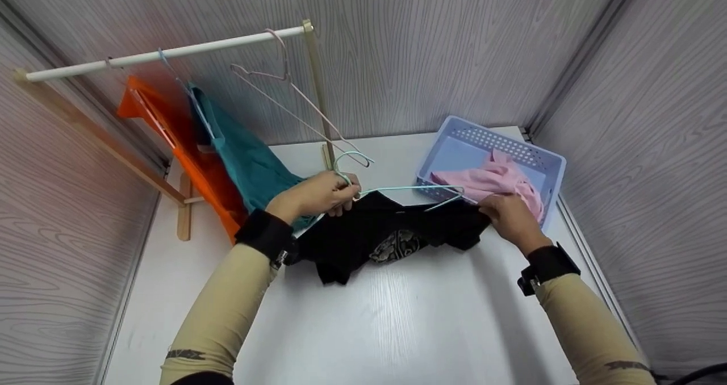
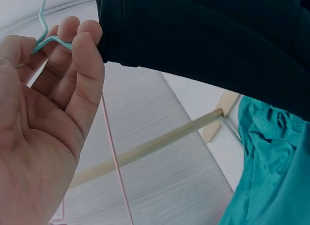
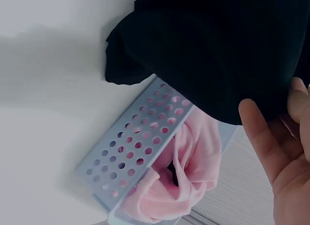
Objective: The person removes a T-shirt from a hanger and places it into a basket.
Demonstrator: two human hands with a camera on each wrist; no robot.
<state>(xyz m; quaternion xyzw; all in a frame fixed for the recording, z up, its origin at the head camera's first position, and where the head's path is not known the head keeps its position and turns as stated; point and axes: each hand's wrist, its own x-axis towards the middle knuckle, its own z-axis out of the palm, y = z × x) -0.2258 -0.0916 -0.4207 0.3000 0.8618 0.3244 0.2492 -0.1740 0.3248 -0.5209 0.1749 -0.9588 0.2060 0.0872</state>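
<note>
In the head view my left hand (image 1: 324,195) holds a mint-green wire hanger (image 1: 409,188) just below its hook. The fingers curl at the hanger's neck in the left wrist view. Below the hanger hangs a black shirt (image 1: 352,237) with a pale patterned print, bunched and folded. My right hand (image 1: 511,217) pinches the right end of the shirt between thumb and fingers, near the hanger's right tip. Dark cloth (image 3: 213,55) drapes from those fingers in the right wrist view. Part of the hanger's lower bar is hidden by the shirt.
A rack with a white rail (image 1: 216,45) stands at the left. On it hang an orange garment (image 1: 199,169), a teal garment (image 1: 244,146) and a bare pink hanger (image 1: 306,98). Behind my right hand, a blue basket (image 1: 454,132) holds a pink garment (image 1: 483,178).
</note>
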